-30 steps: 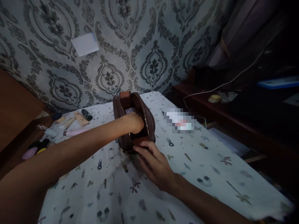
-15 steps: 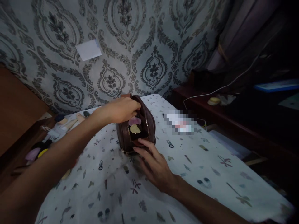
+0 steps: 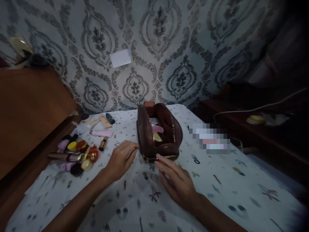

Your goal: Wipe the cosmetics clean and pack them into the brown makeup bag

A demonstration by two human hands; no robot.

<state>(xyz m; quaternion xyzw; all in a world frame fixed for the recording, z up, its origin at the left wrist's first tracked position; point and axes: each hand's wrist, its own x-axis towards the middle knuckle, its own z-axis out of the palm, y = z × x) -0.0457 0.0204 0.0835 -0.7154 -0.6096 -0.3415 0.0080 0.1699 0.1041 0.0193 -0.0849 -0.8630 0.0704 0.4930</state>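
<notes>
A dark brown zip bag (image 3: 146, 138) stands unzipped on the patterned sheet, its mouth gaping. Inside it lie a pink rounded piece (image 3: 158, 129), a gold-coloured one (image 3: 157, 137) and something silvery and glittering (image 3: 154, 121); what they are is unclear. My left hand (image 3: 122, 158) is at the bag's left side, fingers stretched towards it, thumb apart, nothing held. My right hand (image 3: 178, 180) rests its fingertips at the bag's front lower edge, fingers extended and holding nothing.
Several cosmetics lie to the left: a pink tube (image 3: 101, 133), a small dark bottle with gold (image 3: 103, 143), a red bottle (image 3: 93, 154) and a yellow-lidded jar (image 3: 72, 146). A pixelated item (image 3: 209, 138) lies right of the bag. Wooden furniture (image 3: 36, 109) borders the left.
My left hand has come out of the bag and down to its left side. The right hand stays at the bag's front. The view has turned left, showing more cosmetics.
</notes>
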